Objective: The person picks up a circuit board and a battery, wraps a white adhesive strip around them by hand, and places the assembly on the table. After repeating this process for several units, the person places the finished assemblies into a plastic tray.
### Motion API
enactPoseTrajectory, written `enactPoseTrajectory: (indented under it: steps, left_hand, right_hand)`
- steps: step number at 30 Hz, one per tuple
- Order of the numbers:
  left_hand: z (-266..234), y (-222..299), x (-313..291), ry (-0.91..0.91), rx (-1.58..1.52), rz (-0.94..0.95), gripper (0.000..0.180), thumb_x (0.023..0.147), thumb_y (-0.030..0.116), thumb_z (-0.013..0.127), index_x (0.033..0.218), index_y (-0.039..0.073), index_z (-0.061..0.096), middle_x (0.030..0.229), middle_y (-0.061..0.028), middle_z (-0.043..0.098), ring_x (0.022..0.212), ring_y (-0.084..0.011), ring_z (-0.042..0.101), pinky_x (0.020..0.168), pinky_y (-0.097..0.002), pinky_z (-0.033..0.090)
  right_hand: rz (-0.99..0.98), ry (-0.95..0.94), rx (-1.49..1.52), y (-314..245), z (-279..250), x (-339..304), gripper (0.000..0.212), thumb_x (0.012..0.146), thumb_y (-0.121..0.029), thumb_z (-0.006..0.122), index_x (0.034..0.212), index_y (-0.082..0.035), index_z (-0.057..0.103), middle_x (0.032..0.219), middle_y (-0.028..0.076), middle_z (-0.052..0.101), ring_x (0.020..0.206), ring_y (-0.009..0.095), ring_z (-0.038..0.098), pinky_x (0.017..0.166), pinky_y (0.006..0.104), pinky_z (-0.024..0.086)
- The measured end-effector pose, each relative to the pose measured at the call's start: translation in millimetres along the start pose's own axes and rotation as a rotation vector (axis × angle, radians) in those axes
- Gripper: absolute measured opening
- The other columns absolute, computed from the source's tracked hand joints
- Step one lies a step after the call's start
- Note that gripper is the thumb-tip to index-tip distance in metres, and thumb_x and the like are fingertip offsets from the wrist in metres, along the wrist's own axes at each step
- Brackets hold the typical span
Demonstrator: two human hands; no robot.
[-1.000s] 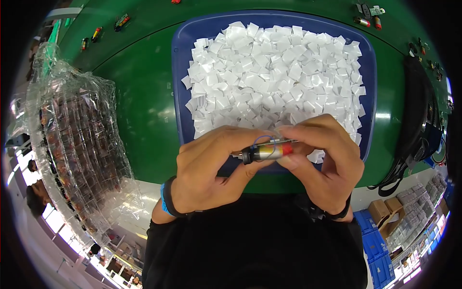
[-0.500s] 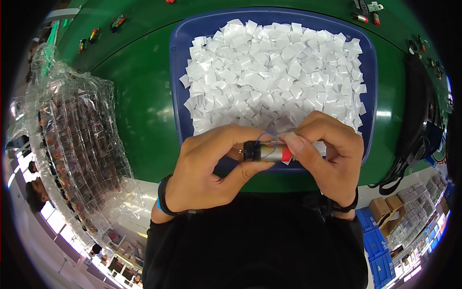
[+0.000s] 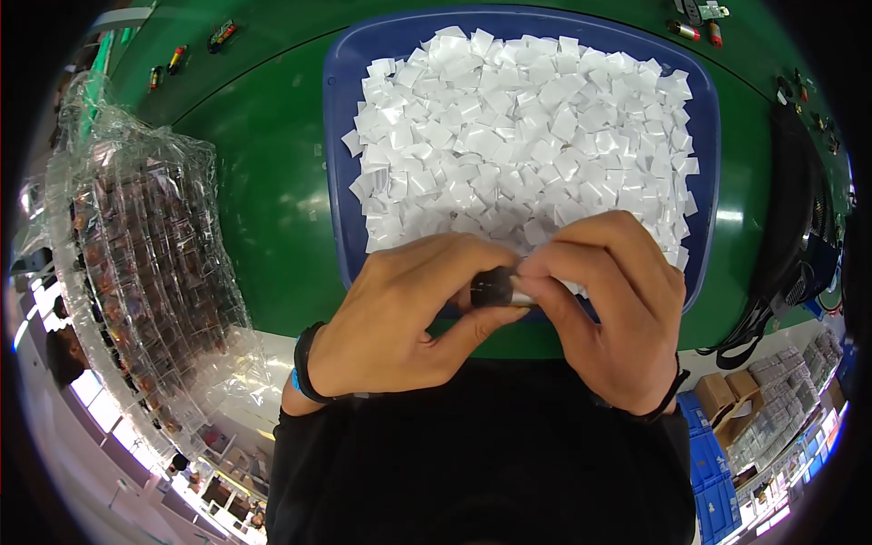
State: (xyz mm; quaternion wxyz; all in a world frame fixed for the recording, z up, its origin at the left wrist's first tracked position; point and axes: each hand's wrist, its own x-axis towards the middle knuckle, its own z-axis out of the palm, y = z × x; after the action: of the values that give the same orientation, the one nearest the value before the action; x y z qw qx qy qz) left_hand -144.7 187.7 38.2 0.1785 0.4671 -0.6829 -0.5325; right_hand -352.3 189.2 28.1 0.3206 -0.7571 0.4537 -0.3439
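Close over the near edge of a blue tray [image 3: 340, 182], my left hand [image 3: 409, 309] holds a small cylindrical battery [image 3: 491, 287] between thumb and fingers. The battery lies roughly sideways, its black end toward the left and a bit of silver body showing. My right hand [image 3: 610, 304] pinches at the silver part, thumb and forefinger together; the fingers cover the far end of the battery. The tray under my hands is heaped with small white paper-like squares [image 3: 527, 127].
Left of the tray, clear plastic wrap covers a stack of compartment trays [image 3: 154, 263]. Small batteries with wires [image 3: 177, 59] lie on the green table [image 3: 272, 182]. A black bag [image 3: 788, 209] lies at the right, with blue crates [image 3: 713, 472] below.
My right hand's fingers have moved left along the battery. The blue wire loop and red end, visible before, are now out of sight. The view has shifted slightly.
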Motion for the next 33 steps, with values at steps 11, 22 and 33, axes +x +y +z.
enactPoseTrajectory:
  steps: [11, 22, 33]
  left_hand:
    - [-118, -34, 45, 0.541, -0.145, -0.089, 0.025, 0.095, 0.027, 0.066, 0.105, 0.003, 0.065, 0.084, 0.0014, 0.060, 0.067, -0.0071, 0.053, 0.059, -0.0245, 0.046]
    - [-263, -169, 166, 0.939, 1.237, 0.120, 0.044, 0.090, 0.043, 0.070, 0.112, 0.005, 0.068, 0.100, -0.0093, 0.073, 0.093, -0.0149, 0.066, 0.075, -0.0295, 0.047]
    - [-205, -48, 149, 0.713, 0.024, 0.008, 0.027, 0.093, 0.025, 0.069, 0.095, -0.002, 0.066, 0.072, -0.0037, 0.063, 0.055, -0.0127, 0.056, 0.046, -0.0293, 0.042]
  right_hand:
    - [0.047, 0.265, 0.145, -5, -10, -3, 0.028, 0.071, 0.000, 0.085, 0.093, -0.007, 0.069, 0.076, 0.005, 0.059, 0.057, 0.012, 0.052, 0.047, 0.0235, 0.035]
    - [0.160, 0.162, 0.076, -8, -5, -18, 0.025, 0.073, 0.002, 0.083, 0.092, -0.005, 0.068, 0.052, -0.007, 0.032, 0.044, 0.005, 0.023, 0.046, 0.0251, 0.016]
    - [0.147, 0.045, 0.234, -5, -5, -18, 0.021, 0.077, 0.001, 0.081, 0.093, -0.004, 0.067, 0.063, 0.000, 0.053, 0.051, 0.006, 0.045, 0.047, 0.0230, 0.033]
